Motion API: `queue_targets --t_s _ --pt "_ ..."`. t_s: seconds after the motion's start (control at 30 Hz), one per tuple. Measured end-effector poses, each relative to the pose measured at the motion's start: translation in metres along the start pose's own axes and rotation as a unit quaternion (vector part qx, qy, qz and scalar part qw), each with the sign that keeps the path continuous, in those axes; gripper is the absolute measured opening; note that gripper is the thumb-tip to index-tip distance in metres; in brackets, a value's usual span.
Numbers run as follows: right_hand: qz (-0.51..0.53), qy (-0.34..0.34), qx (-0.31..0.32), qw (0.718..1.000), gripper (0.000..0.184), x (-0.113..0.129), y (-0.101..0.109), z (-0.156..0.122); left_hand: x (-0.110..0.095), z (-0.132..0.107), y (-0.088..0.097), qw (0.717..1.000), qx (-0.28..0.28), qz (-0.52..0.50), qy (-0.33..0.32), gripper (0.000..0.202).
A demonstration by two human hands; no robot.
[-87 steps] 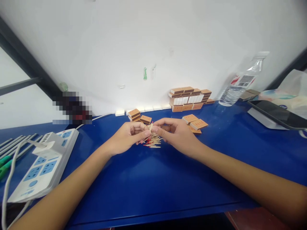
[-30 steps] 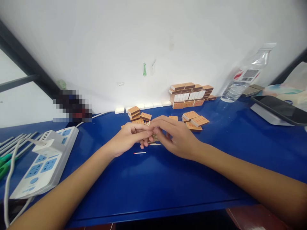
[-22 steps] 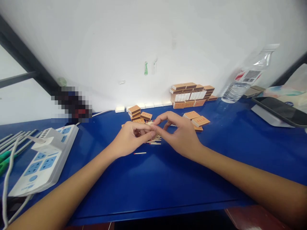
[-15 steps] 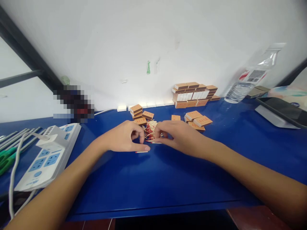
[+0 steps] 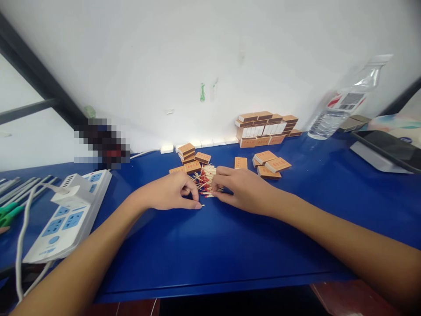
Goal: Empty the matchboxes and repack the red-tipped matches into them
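A loose heap of red-tipped wooden matches (image 5: 205, 177) lies on the blue table between my hands. My left hand (image 5: 171, 191) rests left of the heap, thumb and forefinger closed on a match (image 5: 203, 205) whose pale end pokes out past the thumb tip. On the heap's right side, my right hand (image 5: 245, 188) has thumb and forefinger pinched at its near edge, on a match there; the fingertips partly hide it. Behind my left hand are stacked orange matchboxes (image 5: 187, 150), and one matchbox (image 5: 241, 163) lies flat behind my right hand.
More matchboxes (image 5: 278, 164) lie at right; a large stack (image 5: 262, 141) stands against the wall beside a row of white box trays (image 5: 207, 143). A water bottle (image 5: 348, 103) and a dark tray (image 5: 390, 149) are farther right. A power strip (image 5: 70, 221) and green-handled scissors (image 5: 11, 213) lie at left.
My left thumb and forefinger have drawn together on the match that lay below the thumb. My right hand stays by the heap, and the view has shifted slightly.
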State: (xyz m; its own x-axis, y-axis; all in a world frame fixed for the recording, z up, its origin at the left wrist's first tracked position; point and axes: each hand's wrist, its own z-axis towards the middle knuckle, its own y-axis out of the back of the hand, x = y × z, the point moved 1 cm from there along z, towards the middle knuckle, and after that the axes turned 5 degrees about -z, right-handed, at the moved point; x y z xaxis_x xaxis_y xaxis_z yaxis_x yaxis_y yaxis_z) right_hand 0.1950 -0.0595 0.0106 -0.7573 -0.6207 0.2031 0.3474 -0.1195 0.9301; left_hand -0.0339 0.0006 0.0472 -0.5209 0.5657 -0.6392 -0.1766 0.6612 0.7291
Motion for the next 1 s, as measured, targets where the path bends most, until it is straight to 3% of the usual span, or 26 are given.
queue_targets --t_s 0.13,0.3,0.5,0.6,0.73,0.8,1.0 --pt "0.023 -0.016 -0.024 0.999 0.007 0.002 0.0 0.001 -0.002 0.001 -0.002 1.0 0.005 -0.008 0.002 0.02" --pt "0.058 -0.019 0.028 0.998 0.007 0.007 0.004 0.0 0.0 0.01 -0.014 0.999 -0.027 -0.014 -0.022 0.02" --pt "0.028 -0.063 0.0 0.998 0.008 0.009 0.005 -0.001 0.002 0.02 -0.03 0.988 -0.118 -0.031 -0.095 0.021" --pt "0.045 -0.048 -0.015 0.998 0.003 0.011 0.006 -0.002 0.0 0.016 -0.023 0.977 -0.189 0.004 -0.101 0.02" --pt "0.06 -0.013 0.017 0.998 0.006 0.015 0.003 -0.002 0.0 0.006 -0.003 0.949 -0.288 0.098 -0.084 0.012" --pt "0.047 -0.01 0.033 0.998 0.01 0.015 0.0 -0.002 0.002 0.002 0.004 0.947 -0.286 0.131 -0.07 0.009" --pt "0.005 -0.037 0.032 0.999 0.013 0.011 -0.002 0.0 0.007 0.004 0.003 0.972 -0.194 0.13 -0.035 0.018"
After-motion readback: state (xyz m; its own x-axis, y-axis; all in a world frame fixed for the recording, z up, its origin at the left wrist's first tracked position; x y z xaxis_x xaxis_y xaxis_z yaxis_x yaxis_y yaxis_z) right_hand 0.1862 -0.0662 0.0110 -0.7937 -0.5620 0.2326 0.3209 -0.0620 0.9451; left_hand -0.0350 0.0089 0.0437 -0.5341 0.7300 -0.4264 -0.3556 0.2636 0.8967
